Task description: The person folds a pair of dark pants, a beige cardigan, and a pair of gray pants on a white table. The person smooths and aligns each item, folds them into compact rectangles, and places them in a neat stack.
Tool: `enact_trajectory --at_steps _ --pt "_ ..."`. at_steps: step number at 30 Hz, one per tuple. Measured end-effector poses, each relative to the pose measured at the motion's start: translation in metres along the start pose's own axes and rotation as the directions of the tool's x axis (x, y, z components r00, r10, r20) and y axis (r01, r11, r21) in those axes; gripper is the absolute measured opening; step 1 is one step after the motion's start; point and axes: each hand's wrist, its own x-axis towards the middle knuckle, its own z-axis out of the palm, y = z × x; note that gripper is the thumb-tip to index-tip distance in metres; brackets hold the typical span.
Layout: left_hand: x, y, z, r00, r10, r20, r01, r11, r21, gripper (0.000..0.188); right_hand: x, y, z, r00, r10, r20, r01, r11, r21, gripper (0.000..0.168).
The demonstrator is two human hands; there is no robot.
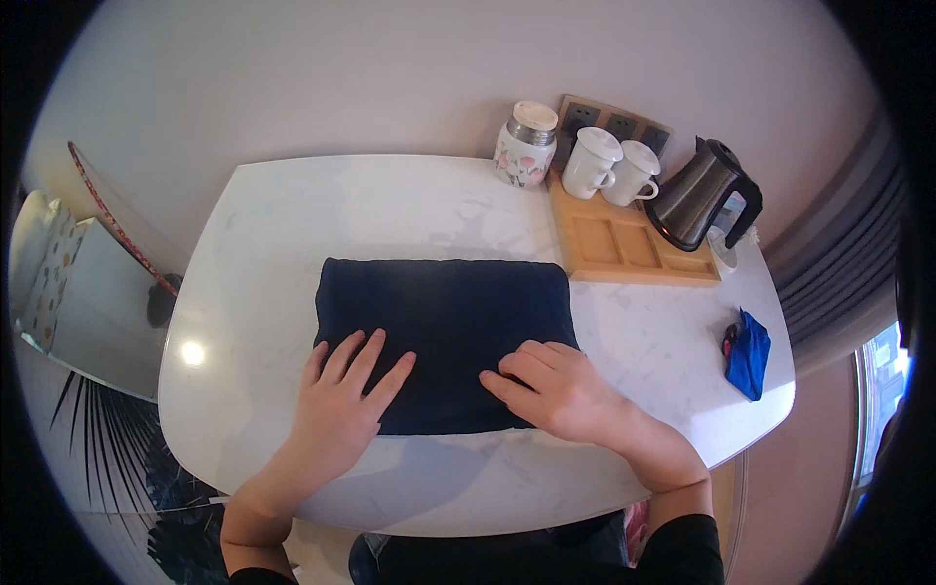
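Note:
A dark navy cloth (446, 314), laid flat in a rectangle, lies on the white marbled table (292, 219) in front of me. My left hand (347, 402) rests on its lower left part with the fingers spread and nothing gripped. On the lower right part lies my right hand (552, 387), its fingers bent and close together against the fabric. Whether those fingers pinch any cloth cannot be told. The cloth's lower corners are partly hidden by my hands.
A wooden tray (643, 274) at the back right bears two lidded white mugs (585, 168) and a metal electric kettle (691, 197). Left of it stands a floral jar (525, 153). A bright blue fabric item (749, 356) lies near the right edge.

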Motion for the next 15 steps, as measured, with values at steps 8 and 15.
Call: enact_trajectory --at_steps 8,15 --pt "-0.015 0.001 -0.001 0.963 0.148 -0.223 -0.144 0.989 0.034 0.041 -0.009 -0.007 -0.022 0.989 0.008 0.148 -0.018 0.998 0.068 0.036" --pt "-0.029 -0.005 -0.019 0.971 0.219 0.092 -0.197 0.959 -0.203 0.047 -0.04 -0.009 -0.005 0.953 0.105 0.283 -0.198 0.926 0.323 0.039"
